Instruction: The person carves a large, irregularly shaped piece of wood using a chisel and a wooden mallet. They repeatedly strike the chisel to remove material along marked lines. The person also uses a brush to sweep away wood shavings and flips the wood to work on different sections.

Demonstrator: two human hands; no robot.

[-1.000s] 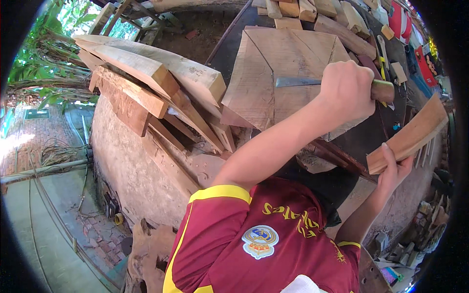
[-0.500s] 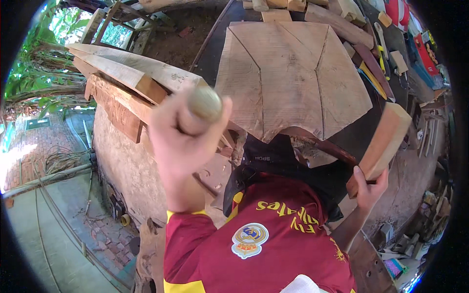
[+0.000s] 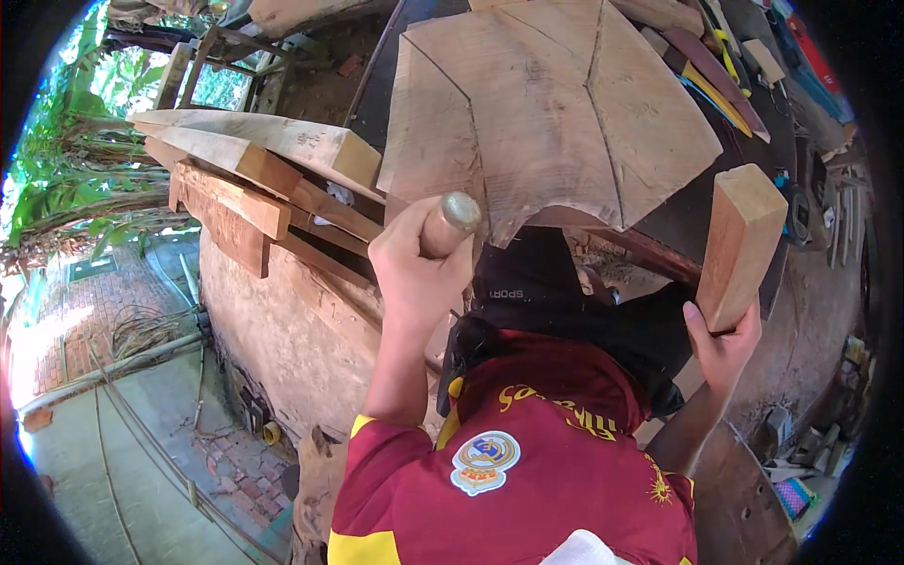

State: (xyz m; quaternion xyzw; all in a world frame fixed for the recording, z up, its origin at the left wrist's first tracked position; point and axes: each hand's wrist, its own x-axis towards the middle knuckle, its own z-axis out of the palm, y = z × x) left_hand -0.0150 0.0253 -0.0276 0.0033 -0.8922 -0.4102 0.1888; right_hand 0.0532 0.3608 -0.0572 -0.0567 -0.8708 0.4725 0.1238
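My left hand [image 3: 414, 268] is closed round a thick wooden tool handle [image 3: 441, 232]. Its round, greyish butt end faces up, and the rest of the tool is hidden below my fist. In my right hand [image 3: 725, 344] I grip the lower end of a squared wooden block [image 3: 739, 250], which stands nearly upright. Ahead lies a broad pale wooden board [image 3: 537, 132] with dark angled lines across it and a curved notch in its near edge. My left fist appears over the board's near left corner; whether the tool touches it is hidden.
To the left, several long wooden beams [image 3: 254, 165] are stacked. Hand tools with yellow handles [image 3: 730, 61] and a small tape-measure-like thing [image 3: 798, 212] lie at the right of the dark bench. A tiled floor [image 3: 235, 480] is far down on the left.
My left hand has moved right and away from the camera, toward the board, still gripping the handle. The block in my right hand is now more upright. The view has shifted slightly.
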